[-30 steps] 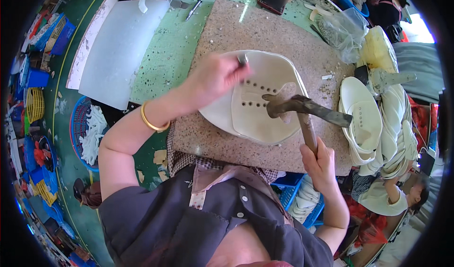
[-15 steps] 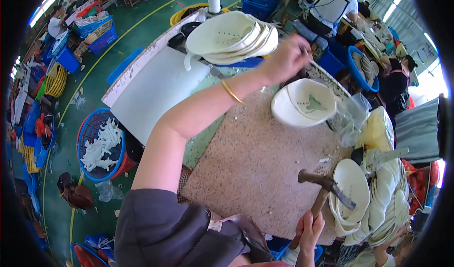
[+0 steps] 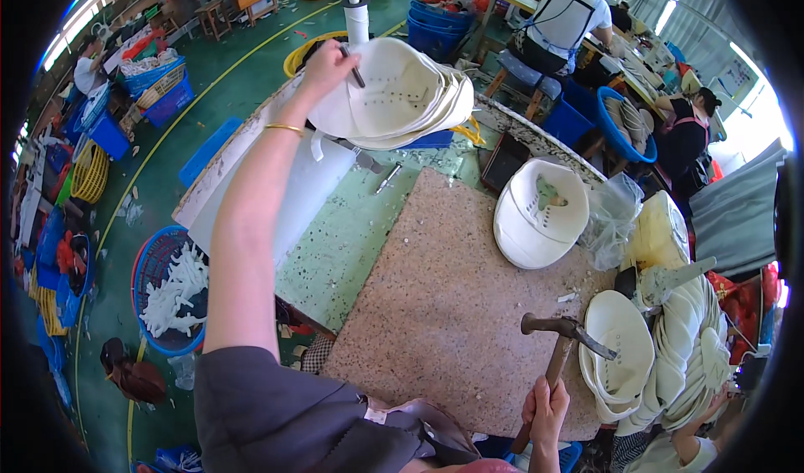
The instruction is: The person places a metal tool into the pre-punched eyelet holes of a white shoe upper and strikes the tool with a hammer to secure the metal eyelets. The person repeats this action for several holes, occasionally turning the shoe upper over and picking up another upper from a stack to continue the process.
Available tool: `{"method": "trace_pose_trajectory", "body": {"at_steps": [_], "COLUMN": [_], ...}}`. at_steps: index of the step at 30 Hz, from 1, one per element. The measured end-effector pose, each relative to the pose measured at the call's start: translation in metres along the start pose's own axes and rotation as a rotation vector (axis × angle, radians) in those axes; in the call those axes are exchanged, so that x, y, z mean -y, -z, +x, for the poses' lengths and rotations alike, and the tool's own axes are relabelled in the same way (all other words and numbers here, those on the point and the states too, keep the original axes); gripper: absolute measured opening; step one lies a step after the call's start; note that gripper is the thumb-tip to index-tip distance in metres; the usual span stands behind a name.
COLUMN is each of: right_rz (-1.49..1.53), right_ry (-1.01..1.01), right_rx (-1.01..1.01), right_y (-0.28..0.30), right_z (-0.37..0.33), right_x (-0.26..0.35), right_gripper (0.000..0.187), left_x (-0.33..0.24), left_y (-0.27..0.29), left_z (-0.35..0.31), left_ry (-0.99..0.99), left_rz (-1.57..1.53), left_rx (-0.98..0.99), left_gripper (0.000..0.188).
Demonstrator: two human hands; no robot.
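At the left hand [image 3: 329, 69] – stacked white pieces [image 3: 395, 105]

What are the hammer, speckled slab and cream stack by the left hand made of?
Hammer head: dark metal, likely steel, by its dull sheen. Handle: probably wood, brown and matte. Slab: seemingly stone, perhaps granite, from its pinkish-brown speckle. Cream stack: maybe leather or synthetic, smooth, in thin curved layers; can't settle which.

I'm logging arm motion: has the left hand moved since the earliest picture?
Yes: from over the speckled slab, the left hand has gone forward and left, beyond the slab's far edge, to the white stack.
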State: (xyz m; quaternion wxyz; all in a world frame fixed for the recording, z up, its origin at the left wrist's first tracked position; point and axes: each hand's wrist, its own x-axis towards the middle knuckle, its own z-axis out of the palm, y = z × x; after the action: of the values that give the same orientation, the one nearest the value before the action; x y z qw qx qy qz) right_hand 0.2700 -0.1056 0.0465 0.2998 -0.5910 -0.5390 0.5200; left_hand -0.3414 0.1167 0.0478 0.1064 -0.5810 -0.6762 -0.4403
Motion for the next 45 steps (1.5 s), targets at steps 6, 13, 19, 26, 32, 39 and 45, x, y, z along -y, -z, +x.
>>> {"method": "trace_pose_trajectory", "body": {"at_steps": [6,13,19,26,32,39,45], "right_rz": [0.095,0.155,0.107,0.092,-0.085,-0.128,-0.089], "right_ry": [-0.004,0.001,0.096,0.115,0.205,0.173,0.496], "right_rx": [-0.108,-0.14,-0.195,-0.17,-0.115,-0.068,-0.17], "right_y": [0.007,0.01,0.024,0.014,0.015,0.009,0.014], "right_z": [-0.015,-0.027,-0.045,-0.04,-0.036,-0.024,-0.017], "right_x": [-0.012,-0.003,-0.007,0.002,0.01,0.021,0.059], "right_gripper": [0.025,0.024,0.022,0.021,0.016,0.013,0.017], "left_x": [-0.127,-0.226,-0.253,-0.286,-0.286,-0.291,-0.303], "left_y": [0.083,-0.003,-0.021,-0.053,-0.066,-0.061,-0.047], "left_z": [-0.023,-0.166,-0.201,-0.231,-0.232,-0.239,-0.241], "left_ry": [0.028,0.119,-0.252,0.195,0.38,0.255,-0.309], "left_rz": [-0.463,-0.702,-0.607,-1.092,-1.007,-0.954,-0.679], "left_rx": [0.202,0.893,0.6,1.036,1.105,0.993,0.724], "left_gripper": [0.028,0.019,0.015,0.014,0.016,0.012,0.015]}}
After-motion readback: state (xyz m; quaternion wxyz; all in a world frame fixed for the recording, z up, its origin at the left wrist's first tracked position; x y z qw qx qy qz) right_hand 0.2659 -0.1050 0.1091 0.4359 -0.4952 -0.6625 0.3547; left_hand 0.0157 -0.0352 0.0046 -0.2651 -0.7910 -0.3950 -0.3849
